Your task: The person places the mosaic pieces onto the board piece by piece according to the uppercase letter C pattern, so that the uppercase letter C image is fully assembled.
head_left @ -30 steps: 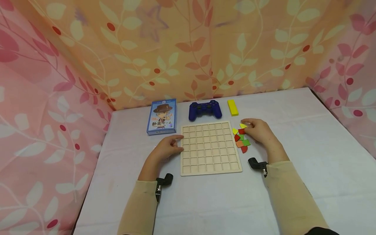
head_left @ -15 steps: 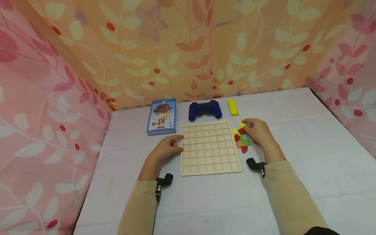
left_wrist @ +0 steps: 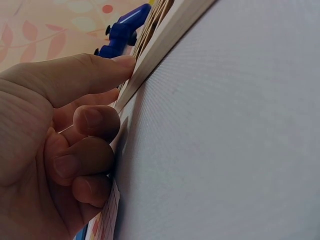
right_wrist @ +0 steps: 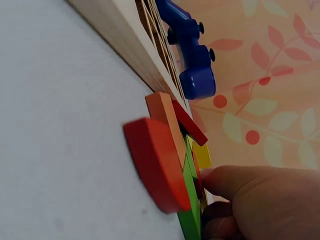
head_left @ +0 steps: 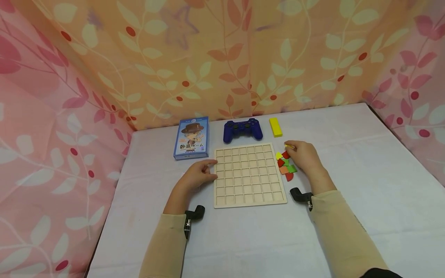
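Observation:
A pale wooden grid board lies flat in the head view. My left hand touches its left edge with thumb and index finger, which stand apart; the other fingers are loosely bent in the left wrist view. Right of the board, my right hand pinches a small yellow piece, partly covered by the fingers. Just below that hand lie flat coloured pieces: a red rounded piece, an orange square, a green piece and another yellow piece, among others.
Behind the board stand a blue game controller and, to its left, a blue card game box. A yellow rectangular block lies at the back right. Floral curtains surround the white table.
The right hand's fingers have closed on the far yellow piece, which now sits tilted between them. The right forearm has shifted slightly left. My left hand and the board have stayed put.

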Tool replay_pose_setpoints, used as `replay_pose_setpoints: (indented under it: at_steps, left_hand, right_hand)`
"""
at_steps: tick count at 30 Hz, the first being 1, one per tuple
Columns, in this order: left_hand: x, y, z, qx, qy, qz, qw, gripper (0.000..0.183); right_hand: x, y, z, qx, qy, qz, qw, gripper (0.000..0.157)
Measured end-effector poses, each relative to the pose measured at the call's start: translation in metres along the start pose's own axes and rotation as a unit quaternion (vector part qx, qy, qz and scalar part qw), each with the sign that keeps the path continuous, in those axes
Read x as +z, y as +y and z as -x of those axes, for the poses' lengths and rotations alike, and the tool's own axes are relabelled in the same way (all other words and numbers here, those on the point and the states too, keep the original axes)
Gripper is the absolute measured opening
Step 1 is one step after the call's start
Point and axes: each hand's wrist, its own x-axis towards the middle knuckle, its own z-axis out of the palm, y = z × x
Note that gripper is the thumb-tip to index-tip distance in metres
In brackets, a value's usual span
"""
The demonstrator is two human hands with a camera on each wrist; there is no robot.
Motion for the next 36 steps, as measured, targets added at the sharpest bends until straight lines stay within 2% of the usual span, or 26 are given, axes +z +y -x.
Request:
replay_pose_setpoints:
  at_steps: [3, 11, 16, 21, 27, 36]
  left_hand:
    - [0.000, 0.000, 0.000, -0.001, 0.000, 0.004, 1.0000, 0.059]
    - [0.001, 0.001, 0.002, -0.012, -0.008, 0.031, 0.9994, 0.060]
    - [0.001, 0.000, 0.001, -0.013, -0.008, 0.030, 0.9994, 0.060]
    - [0.000, -0.002, -0.001, 0.000, -0.005, 0.003, 1.0000, 0.059]
    - [0.000, -0.002, -0.004, 0.008, -0.005, -0.013, 0.9999, 0.059]
    - [-0.002, -0.001, -0.001, 0.000, -0.008, -0.006, 0.9999, 0.060]
  right_hand:
    - [0.000, -0.001, 0.001, 0.008, 0.013, -0.006, 1.000, 0.041]
    - [-0.004, -0.004, 0.004, 0.043, 0.006, -0.019, 0.999, 0.043]
    - [-0.007, -0.006, 0.006, 0.019, 0.031, 0.008, 0.999, 0.038]
    - [-0.015, -0.010, 0.008, 0.003, 0.041, 0.008, 0.999, 0.039]
    - [-0.028, -0.022, 0.013, -0.044, 0.084, 0.039, 0.995, 0.037]
    - [-0.034, -0.056, 0.020, -0.056, 0.055, 0.045, 0.996, 0.042]
